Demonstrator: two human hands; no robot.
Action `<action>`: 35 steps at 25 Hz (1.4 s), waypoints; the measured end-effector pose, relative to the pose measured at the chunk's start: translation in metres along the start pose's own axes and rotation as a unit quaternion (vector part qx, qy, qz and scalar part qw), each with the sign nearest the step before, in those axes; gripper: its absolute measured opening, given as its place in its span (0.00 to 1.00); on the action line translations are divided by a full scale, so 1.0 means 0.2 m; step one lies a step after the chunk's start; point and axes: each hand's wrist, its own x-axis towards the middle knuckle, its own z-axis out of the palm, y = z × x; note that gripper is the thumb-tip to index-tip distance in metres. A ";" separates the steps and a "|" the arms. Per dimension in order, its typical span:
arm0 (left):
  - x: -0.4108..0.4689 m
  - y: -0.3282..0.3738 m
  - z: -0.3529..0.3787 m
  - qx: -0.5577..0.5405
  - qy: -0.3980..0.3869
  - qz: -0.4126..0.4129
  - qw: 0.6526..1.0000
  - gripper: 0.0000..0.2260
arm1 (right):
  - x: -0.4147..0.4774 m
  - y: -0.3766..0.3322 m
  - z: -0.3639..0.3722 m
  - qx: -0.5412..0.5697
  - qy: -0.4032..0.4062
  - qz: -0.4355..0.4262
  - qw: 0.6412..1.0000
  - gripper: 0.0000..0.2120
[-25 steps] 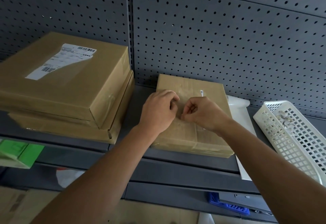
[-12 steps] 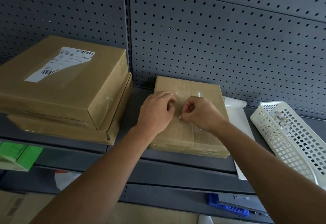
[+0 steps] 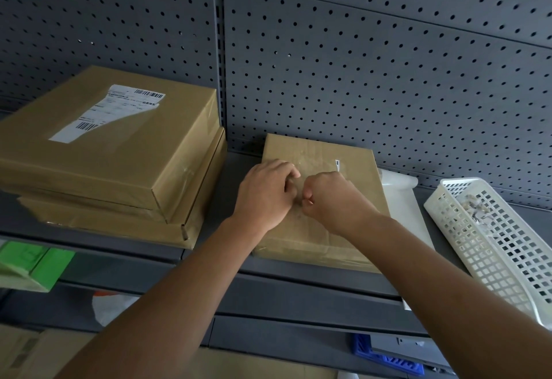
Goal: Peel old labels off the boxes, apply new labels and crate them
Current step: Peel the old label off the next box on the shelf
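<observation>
box: small brown box [image 3: 355, 181] flat on shelf [image 3: 298, 277], under both hands
left hand [image 3: 264, 196]: fingers curled, resting on box top
right hand [image 3: 333, 202]: curled, against left hand
hidden: box middle covered; can't tell whether either hand pinches anything
white scrap [image 3: 337, 165]: just beyond right hand

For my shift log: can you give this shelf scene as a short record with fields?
stack: two boxes, far left; label on the top one
small box: middle, white scrap on top
left hand: curled, on small box
right hand: curled beside it, pinch unclear
basket: right, bits inside
</observation>
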 end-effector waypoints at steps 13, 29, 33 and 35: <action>0.01 -0.02 0.02 -0.011 0.020 0.010 1.000 0.09 | 0.00 0.15 -0.03 0.177 0.034 0.062 0.982 0.03; 0.01 -0.02 0.02 -0.018 0.021 0.017 0.999 0.08 | 0.01 0.17 0.03 0.153 0.073 0.037 0.985 0.06; 0.01 -0.03 0.03 -0.008 0.021 0.016 1.000 0.09 | 0.03 0.20 -0.01 0.169 0.088 0.062 0.980 0.07; 0.01 -0.03 0.04 -0.003 0.020 0.016 1.000 0.09 | 0.04 0.21 -0.07 0.190 0.124 0.079 0.971 0.07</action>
